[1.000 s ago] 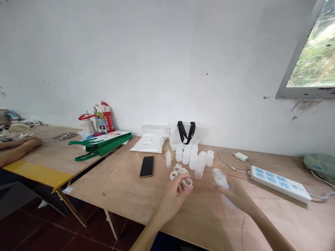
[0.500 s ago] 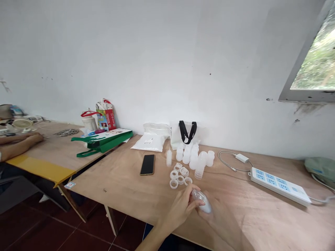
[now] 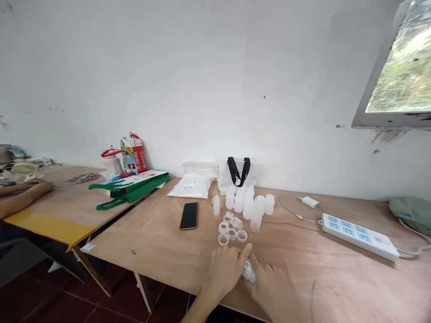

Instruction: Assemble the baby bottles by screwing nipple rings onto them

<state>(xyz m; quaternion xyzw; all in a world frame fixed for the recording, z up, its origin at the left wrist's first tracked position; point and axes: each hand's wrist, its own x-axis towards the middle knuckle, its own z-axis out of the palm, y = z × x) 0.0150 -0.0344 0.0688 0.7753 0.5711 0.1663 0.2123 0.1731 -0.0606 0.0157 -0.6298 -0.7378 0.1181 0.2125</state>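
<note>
Plywood surface (image 3: 313,269), clear bottle (image 3: 249,272) at 6 o'clock from the rings (image 3: 232,233), mostly hidden between left hand (image 3: 225,271) and right hand (image 3: 271,287), fingers (image 3: 248,249) of both closed around it; firm two-hand hold suits slick plastic, rings just clear.
</note>
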